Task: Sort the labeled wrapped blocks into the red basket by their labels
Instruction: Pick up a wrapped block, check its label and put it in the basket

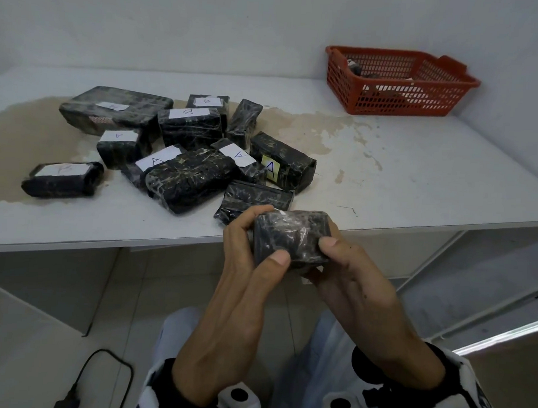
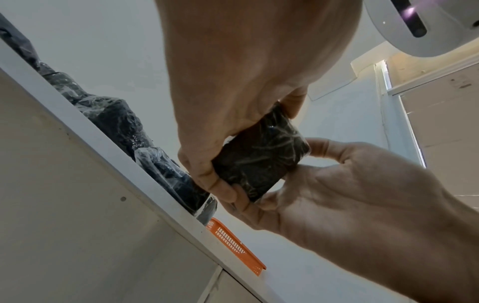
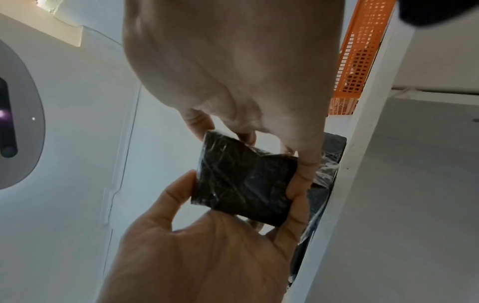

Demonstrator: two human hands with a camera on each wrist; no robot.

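Note:
A small black plastic-wrapped block (image 1: 291, 235) (image 2: 261, 157) (image 3: 243, 184) is held in front of the table's near edge by both hands. My left hand (image 1: 260, 234) (image 2: 243, 127) (image 3: 207, 235) grips its left side, thumb on the near face. My right hand (image 1: 333, 253) (image 2: 324, 184) (image 3: 254, 143) grips its right side. A strip of white label shows on its top edge; the letter is hidden. The red basket (image 1: 398, 98) (image 2: 233, 242) (image 3: 360, 57) stands at the table's far right with dark items inside.
Several more wrapped blocks (image 1: 189, 175), some labelled A or B, lie in a pile on the left half of the white table (image 1: 416, 179), on a brown-stained patch. A black cable and charger (image 1: 77, 389) lie on the floor at the lower left.

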